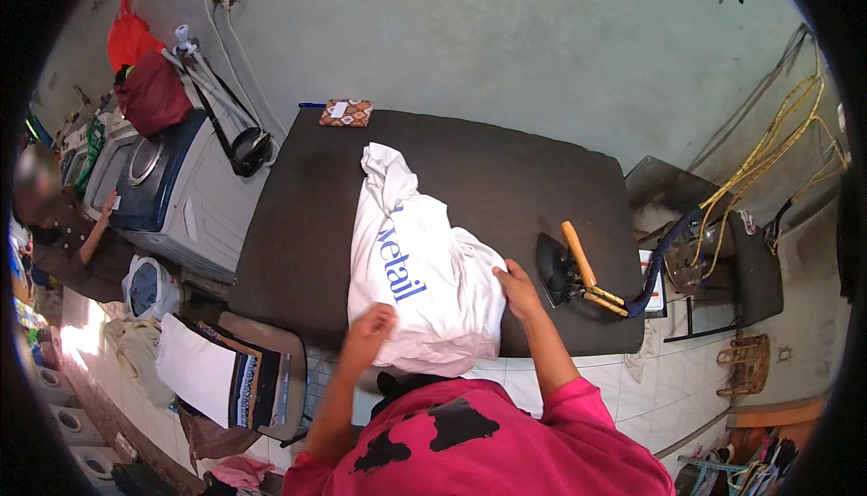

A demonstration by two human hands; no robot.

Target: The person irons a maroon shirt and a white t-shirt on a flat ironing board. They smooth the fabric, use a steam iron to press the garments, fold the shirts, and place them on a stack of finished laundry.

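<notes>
A rumpled white garment (433, 270) with large blue lettering lies bunched on the dark padded ironing table (307, 216). Its far end is twisted narrow, and its near end hangs over the table's front edge close to my body. My left hand (368, 333) is at the garment's near left side, its fingers curled against the cloth. On the opposite side, my right hand (519, 290) pinches the garment's right edge between thumb and fingers. Just right of that hand, a black iron (554, 268) with a wooden handle rests on the table.
A patterned notebook (346, 113) lies at the table's far left corner. Left stands a washing machine (203, 198), with a person (68, 234) beside it. A chair holding folded clothes (203, 365) is at near left. Yellow hoses (768, 148) run to the iron from the right.
</notes>
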